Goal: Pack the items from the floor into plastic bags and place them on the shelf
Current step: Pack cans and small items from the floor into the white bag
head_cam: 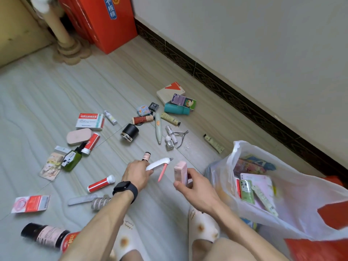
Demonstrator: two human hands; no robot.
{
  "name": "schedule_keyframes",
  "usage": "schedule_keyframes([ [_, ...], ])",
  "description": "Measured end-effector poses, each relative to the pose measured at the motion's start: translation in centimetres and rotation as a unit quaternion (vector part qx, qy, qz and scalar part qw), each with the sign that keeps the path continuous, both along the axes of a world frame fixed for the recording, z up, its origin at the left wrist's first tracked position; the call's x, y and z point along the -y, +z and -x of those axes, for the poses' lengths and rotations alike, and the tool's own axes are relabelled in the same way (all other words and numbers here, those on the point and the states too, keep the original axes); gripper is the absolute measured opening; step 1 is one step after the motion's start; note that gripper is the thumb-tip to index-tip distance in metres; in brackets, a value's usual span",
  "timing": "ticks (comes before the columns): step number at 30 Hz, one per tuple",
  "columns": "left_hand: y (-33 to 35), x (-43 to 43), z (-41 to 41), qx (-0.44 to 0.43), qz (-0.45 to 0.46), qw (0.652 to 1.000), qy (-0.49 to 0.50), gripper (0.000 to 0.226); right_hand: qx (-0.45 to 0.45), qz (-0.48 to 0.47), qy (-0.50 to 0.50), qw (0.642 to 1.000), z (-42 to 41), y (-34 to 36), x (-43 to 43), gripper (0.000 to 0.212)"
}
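While left hand [136, 173] fingers [150, 173] grip white tool [159, 162] | right hand [195, 187] fingers [178, 184] pinch pink box [180, 171] | plastic bag [305, 200] beside

Soft, even, fairly bright light fills the room; its source cannot be told. Shadows on the floor [47, 110] are faint, and its left side shows a pale sheen. The plastic bag [301, 194] and the near bottle [45, 235] are blurred. The wide lens bends the skirting board [235, 98].

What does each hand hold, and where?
Left hand grips the white plastic tool by its near end; whether it also holds the small pink bottle is unclear. Right hand pinches the small pink carton by its lower half.
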State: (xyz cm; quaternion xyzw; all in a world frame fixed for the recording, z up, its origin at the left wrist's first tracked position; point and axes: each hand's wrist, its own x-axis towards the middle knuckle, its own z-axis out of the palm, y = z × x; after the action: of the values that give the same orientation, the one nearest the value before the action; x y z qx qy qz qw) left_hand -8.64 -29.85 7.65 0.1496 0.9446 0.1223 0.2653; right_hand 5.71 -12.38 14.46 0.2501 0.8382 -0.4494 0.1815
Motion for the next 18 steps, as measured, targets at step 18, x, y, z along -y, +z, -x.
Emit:
schedule_keyframes([
  [18, 16.5, -21.3, -11.1, -0.253, -0.135, 0.846, -0.449, 0.032, -0.004, -0.193, -0.311, 0.931, -14.7, 6.7, -13.9, 0.053],
])
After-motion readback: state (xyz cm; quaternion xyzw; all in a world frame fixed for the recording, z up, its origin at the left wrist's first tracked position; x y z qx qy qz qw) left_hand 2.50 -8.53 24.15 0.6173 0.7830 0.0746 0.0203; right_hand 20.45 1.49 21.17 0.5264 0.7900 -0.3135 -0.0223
